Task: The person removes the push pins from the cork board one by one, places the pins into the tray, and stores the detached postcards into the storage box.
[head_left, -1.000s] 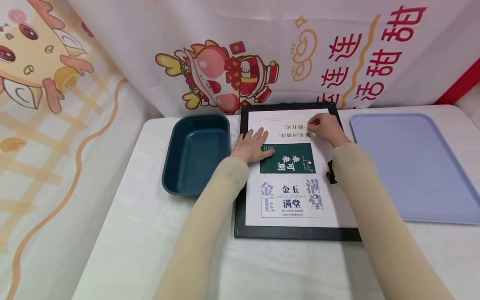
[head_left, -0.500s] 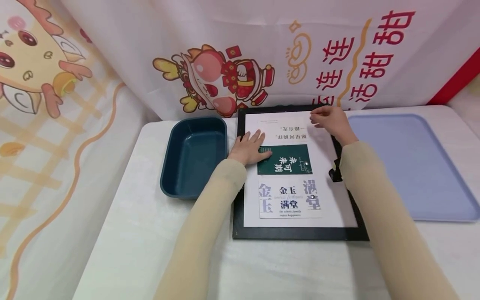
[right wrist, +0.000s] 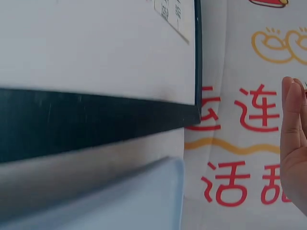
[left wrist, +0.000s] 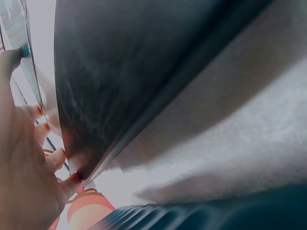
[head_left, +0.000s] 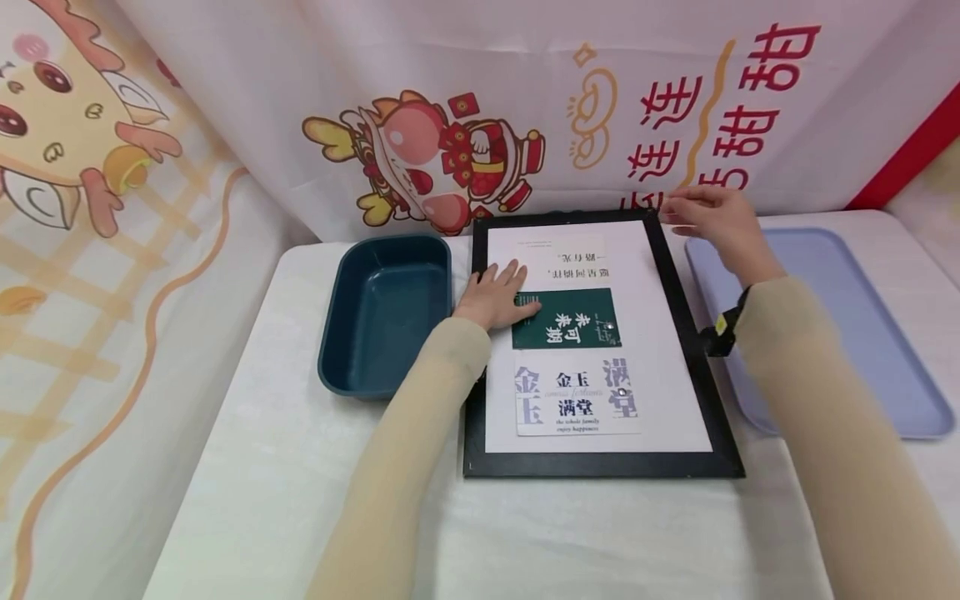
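In the head view my left hand point(head_left: 491, 298) lies spread over the left side of a black-framed board point(head_left: 600, 465). Its fingers reach toward a white card point(head_left: 570, 260) with dark print, and its thumb rests at the edge of a green card point(head_left: 562, 319). Below these lies a white card with purple characters point(head_left: 576, 406). The two lower cards each show a small dot near the right edge. My right hand point(head_left: 712, 221) is beyond the board's far right corner, thumb and fingertips brought together. In the right wrist view these fingertips point(right wrist: 290, 88) pinch something tiny, partly cut off and unidentifiable.
A dark teal bin point(head_left: 386, 317) stands left of the board. A light blue tray point(head_left: 847, 317) lies to its right, under my right forearm. The printed cloth backdrop point(head_left: 585, 50) hangs close behind the board.
My right hand has left the top card and moved right, past the board's corner, fingertips still together. The left hand has stayed on the board.
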{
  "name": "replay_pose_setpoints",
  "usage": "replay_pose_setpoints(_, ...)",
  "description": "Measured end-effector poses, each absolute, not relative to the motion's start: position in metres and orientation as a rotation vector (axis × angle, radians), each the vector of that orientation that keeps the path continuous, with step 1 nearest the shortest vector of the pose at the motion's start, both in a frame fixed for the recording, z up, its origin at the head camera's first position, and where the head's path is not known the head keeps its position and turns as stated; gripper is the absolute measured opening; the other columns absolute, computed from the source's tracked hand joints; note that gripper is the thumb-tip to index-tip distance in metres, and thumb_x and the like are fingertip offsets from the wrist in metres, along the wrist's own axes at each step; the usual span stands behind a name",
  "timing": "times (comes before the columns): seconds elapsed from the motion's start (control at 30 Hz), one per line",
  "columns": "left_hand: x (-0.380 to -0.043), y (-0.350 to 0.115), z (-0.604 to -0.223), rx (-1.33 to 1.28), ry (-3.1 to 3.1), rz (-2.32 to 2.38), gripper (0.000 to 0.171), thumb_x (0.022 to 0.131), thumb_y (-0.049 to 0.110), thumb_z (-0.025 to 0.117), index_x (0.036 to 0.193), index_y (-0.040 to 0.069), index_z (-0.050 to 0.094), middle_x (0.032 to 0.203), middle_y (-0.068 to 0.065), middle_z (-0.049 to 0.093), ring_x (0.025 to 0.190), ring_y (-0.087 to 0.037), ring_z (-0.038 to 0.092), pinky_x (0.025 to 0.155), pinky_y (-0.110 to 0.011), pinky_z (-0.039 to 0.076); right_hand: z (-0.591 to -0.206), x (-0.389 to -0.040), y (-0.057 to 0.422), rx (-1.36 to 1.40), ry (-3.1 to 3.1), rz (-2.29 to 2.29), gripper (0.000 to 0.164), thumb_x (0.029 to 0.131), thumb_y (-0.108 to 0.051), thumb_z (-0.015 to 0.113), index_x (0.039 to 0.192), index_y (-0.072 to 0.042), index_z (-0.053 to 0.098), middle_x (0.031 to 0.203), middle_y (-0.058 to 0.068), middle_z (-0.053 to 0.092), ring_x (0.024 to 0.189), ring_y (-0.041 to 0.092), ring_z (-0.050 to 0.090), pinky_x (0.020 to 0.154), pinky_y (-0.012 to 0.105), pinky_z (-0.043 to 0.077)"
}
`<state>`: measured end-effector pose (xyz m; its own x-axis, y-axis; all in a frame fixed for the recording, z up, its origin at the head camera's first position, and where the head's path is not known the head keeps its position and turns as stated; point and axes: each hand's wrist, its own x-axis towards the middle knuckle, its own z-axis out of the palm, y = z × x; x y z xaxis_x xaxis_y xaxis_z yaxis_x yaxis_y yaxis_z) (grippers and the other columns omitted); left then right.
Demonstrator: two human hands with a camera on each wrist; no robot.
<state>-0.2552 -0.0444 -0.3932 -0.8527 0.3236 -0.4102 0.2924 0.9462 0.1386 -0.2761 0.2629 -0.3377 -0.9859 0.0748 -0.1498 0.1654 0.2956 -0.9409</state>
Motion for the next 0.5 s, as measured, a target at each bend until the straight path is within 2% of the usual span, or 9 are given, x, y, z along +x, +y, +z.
replay_pose_setpoints(0.07, -0.256, -0.045, -0.393, 0.441, 2.661, 0.102, 0.078, 0.095, 0.061, 0.035, 0.155, 0.022, 0.004, 0.164, 0.002, 0.001, 0.151, -0.027, 0.001, 0.123, -0.048, 0.003, -0.337, -0.275, 0.273, 0.25, 2.415, -1.863, 0.048, 0.085, -0.04, 0.066, 0.122, -0.01, 0.06, 0.087, -0.016, 0.065, 0.081, -0.002, 0.064, 0.066, 0.009, 0.052)
replay_pose_setpoints(0.33, -0.256, -0.045, -0.394, 0.441, 2.664, 0.098, 0.078, 0.096, 0.062, 0.034, 0.155, 0.022, 0.003, 0.164, 0.002, 0.001, 0.151, -0.027, 0.001, 0.123, -0.048, 0.003, -0.348, -0.269, 0.311, 0.36, 2.312, -1.951, 0.039, 0.081, -0.042, 0.069, 0.111, -0.018, 0.06, 0.084, -0.017, 0.067, 0.078, -0.002, 0.066, 0.064, 0.011, 0.053)
replay_pose_setpoints(0.5, -0.256, -0.044, -0.395, 0.443, 2.665, 0.096, 0.078, 0.096, 0.061, 0.034, 0.155, 0.022, 0.003, 0.164, 0.002, 0.001, 0.151, -0.027, 0.001, 0.122, -0.049, 0.003, -0.359, -0.263, 0.332, 0.405, 2.339, -1.918, 0.044, 0.082, -0.043, 0.068, 0.115, -0.015, 0.058, 0.08, -0.02, 0.066, 0.073, -0.005, 0.066, 0.063, 0.011, 0.053)
